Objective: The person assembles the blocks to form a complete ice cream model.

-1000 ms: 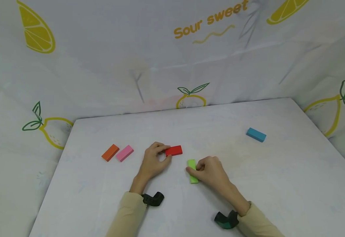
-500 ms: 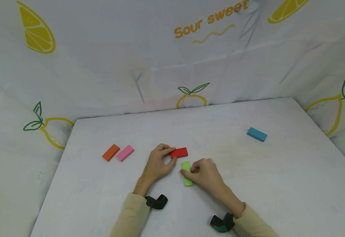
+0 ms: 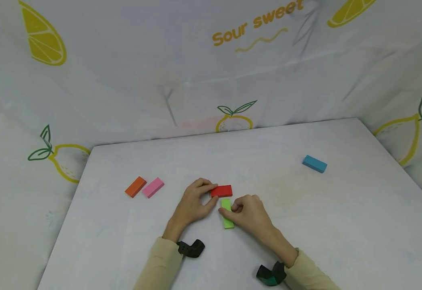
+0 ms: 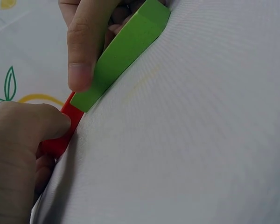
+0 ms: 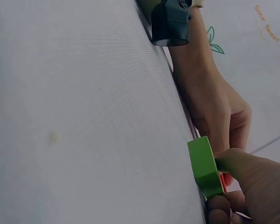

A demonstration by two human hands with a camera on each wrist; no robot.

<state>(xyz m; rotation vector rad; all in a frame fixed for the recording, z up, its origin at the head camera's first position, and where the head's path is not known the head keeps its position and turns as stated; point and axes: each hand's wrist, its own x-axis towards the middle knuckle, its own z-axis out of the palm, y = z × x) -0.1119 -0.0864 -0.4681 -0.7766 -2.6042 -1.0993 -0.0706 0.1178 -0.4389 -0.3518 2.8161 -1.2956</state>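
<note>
In the head view a red block (image 3: 222,191) lies flat, its long side running left to right. My left hand (image 3: 195,202) pinches its left end between thumb and fingers. Just below it a light green block (image 3: 227,219) points toward me, its far end close to the red block's near side. My right hand (image 3: 253,214) holds the green block, with the thumb on its left and curled fingers on its right. In the left wrist view the green block (image 4: 126,51) overlaps the red block (image 4: 67,133); whether they touch, I cannot tell.
An orange block (image 3: 135,187) and a pink block (image 3: 153,187) lie side by side to the left on the white table (image 3: 87,233). Far to the right lies a blue block (image 3: 314,164). A lemon-printed cloth (image 3: 124,80) hangs behind the table.
Both hands have come nearer each other. The red block has shifted right and slightly toward me; the green block has moved left, so their gap has narrowed.
</note>
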